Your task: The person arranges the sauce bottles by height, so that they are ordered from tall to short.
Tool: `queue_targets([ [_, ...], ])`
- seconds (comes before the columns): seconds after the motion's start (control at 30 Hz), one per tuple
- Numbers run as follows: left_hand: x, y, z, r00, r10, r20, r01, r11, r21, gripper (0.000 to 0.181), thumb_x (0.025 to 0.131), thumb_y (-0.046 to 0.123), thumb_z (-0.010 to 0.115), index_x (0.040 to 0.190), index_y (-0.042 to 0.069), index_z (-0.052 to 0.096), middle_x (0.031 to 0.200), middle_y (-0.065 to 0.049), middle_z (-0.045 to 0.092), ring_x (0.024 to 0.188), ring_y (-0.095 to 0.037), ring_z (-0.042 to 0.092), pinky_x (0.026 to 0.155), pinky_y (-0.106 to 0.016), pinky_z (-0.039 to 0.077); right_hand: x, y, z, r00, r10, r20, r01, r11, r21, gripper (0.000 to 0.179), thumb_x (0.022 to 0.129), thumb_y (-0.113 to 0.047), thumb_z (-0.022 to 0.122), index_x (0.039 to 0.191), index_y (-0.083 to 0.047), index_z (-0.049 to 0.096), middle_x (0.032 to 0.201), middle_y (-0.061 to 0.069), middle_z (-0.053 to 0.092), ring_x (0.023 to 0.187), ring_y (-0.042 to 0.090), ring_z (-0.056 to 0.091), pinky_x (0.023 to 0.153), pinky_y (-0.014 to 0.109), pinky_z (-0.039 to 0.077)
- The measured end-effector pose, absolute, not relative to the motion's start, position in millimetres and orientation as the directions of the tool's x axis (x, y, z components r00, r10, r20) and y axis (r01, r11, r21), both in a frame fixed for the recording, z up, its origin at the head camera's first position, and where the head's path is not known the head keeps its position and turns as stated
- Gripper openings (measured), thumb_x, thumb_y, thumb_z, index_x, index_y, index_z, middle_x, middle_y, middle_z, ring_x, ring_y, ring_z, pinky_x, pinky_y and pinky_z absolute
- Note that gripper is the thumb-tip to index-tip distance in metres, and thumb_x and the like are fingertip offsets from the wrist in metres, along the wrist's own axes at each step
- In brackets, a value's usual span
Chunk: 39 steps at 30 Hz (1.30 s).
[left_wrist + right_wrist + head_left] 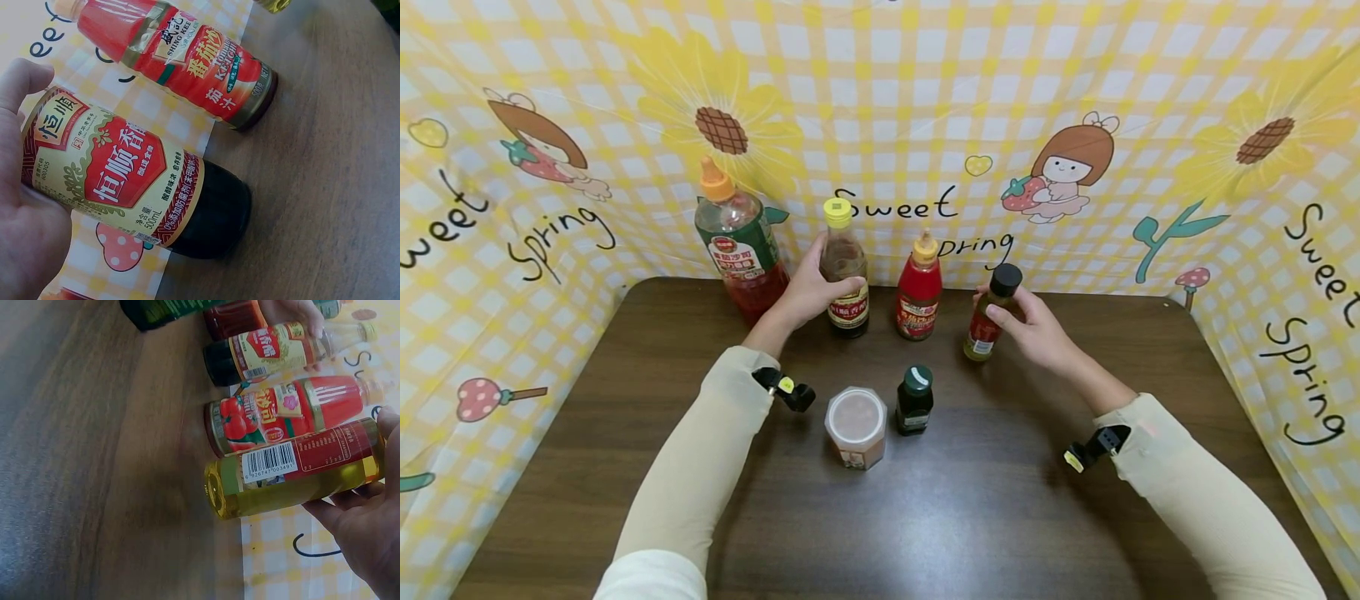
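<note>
My left hand (811,287) grips a vinegar bottle (847,308) with a yellow cap around its upper body; the bottle stands upright near the back of the table. In the left wrist view, the cream and red label of this vinegar bottle (119,162) faces the camera. With thumb and fingers, my right hand (1030,329) holds a small oil bottle (983,329) with a black cap, slightly tilted. Its yellow oil and barcode label show in the right wrist view. Between the two hands stands a red ketchup bottle (919,296) with an orange tip.
A large sauce bottle (741,250) with an orange nozzle stands left of the left hand. Nearer the front are an octagonal jar (856,425) with a pale lid and a small dark bottle (914,404) with a green cap. A checked cloth (887,100) hangs behind the wooden table (962,517).
</note>
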<state>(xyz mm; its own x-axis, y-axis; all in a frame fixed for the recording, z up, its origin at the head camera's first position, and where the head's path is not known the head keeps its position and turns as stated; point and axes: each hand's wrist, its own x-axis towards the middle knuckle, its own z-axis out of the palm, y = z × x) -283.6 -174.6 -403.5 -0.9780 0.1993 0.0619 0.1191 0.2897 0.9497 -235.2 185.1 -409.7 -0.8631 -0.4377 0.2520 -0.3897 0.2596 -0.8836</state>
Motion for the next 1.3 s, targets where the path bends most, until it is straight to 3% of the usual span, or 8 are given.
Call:
queue_targets([
  [0.13,-283.6,-174.3,-402.9,-0.979,0.196,0.049,0.107,0.296,0.949,0.104,0.090,0.022,0.079,0.164,0.009,0.007,0.166,-0.013,0.020,0.151,-0.027,0.023,0.122,-0.048,0.021,-241.3,184.1,-410.7,-0.878,-0.417,0.235,-0.371,0.283,-0.885,0.032,0.108,-0.009,0.050,0.137,0.006,0.052,0.132,0.026,0.059,0.121,0.017,0.056,0.101,0.022,0.043],
  [0.3,-283.1,-174.2,-402.9,-0.978,0.200,0.059,0.117,0.293,0.949,0.102,0.090,0.021,0.078,0.164,0.011,0.009,0.164,-0.013,0.024,0.150,-0.028,0.025,0.121,-0.049,0.024,-248.7,181.5,-412.9,-0.902,-0.381,0.203,-0.329,0.300,-0.896,0.034,0.108,-0.012,0.050,0.138,0.005,0.051,0.133,0.026,0.057,0.123,0.027,0.054,0.099,0.025,0.043],
  [0.77,-284.3,-175.1,-404.8,-0.979,0.196,0.061,0.118,0.297,0.947,0.102,0.090,0.022,0.079,0.164,0.012,0.010,0.166,-0.012,0.021,0.152,-0.026,0.021,0.121,-0.050,0.023,-262.3,172.8,-420.6,-0.924,-0.336,0.181,-0.291,0.315,-0.903,0.037,0.108,-0.013,0.050,0.140,0.006,0.049,0.137,0.030,0.055,0.129,0.035,0.053,0.107,0.048,0.042],
  [1.3,-282.6,-172.5,-403.3,-0.974,0.209,0.081,0.135,0.254,0.958,0.095,0.091,0.017,0.078,0.163,0.015,0.016,0.156,-0.013,0.037,0.144,-0.027,0.035,0.119,-0.047,0.029,-270.6,173.2,-424.1,-0.930,-0.304,0.204,-0.300,0.313,-0.901,0.041,0.109,-0.014,0.047,0.143,0.009,0.042,0.139,0.031,0.052,0.133,0.041,0.048,0.110,0.056,0.037],
])
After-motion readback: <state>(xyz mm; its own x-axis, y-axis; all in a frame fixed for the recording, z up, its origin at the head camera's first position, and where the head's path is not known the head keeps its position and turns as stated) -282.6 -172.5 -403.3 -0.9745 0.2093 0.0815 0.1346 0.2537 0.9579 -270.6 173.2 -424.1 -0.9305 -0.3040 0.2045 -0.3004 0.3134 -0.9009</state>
